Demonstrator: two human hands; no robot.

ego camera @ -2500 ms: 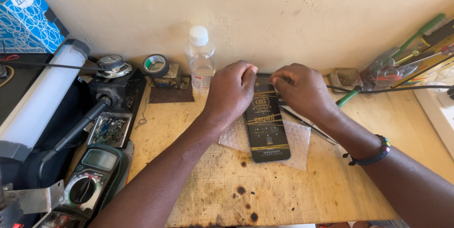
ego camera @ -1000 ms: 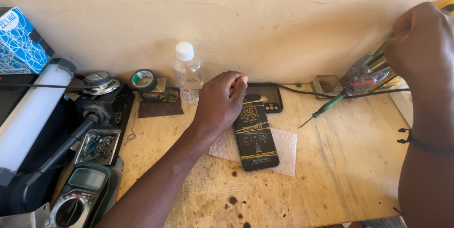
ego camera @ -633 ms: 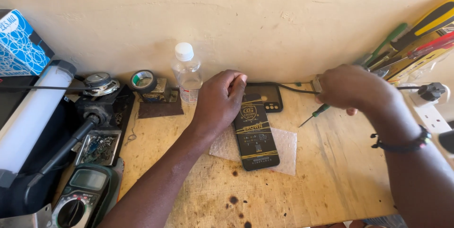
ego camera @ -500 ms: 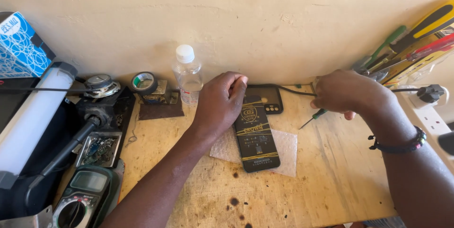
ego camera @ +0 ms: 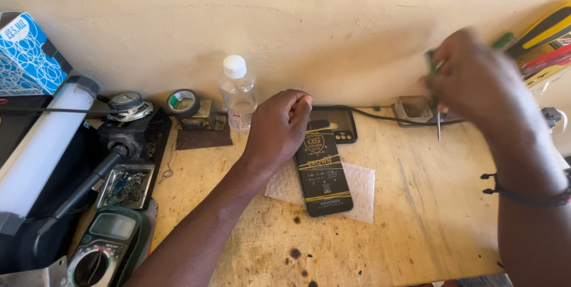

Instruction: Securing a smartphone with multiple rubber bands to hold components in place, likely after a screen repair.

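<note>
My left hand (ego camera: 278, 131) rests on the upper left edge of a black flat package with gold print (ego camera: 323, 171), which lies on a piece of bubble wrap (ego camera: 360, 186) on the wooden bench (ego camera: 410, 215). My right hand (ego camera: 476, 79) is raised at the right, blurred, gripping a thin green-handled screwdriver (ego camera: 437, 117) with its tip pointing down over the bench. A dark phone (ego camera: 340, 124) lies just behind the package by the wall.
A small clear bottle with a white cap (ego camera: 238, 93) and a tape roll (ego camera: 182, 102) stand by the wall. At the left are a white tube lamp (ego camera: 41, 144), a soldering stand (ego camera: 128, 162) and a multimeter (ego camera: 104, 248). Several screwdrivers (ego camera: 544, 43) lean at the right.
My right hand left the package, reached to the tools at the right, picked up the green screwdriver and now lifts it. The left hand has stayed on the package.
</note>
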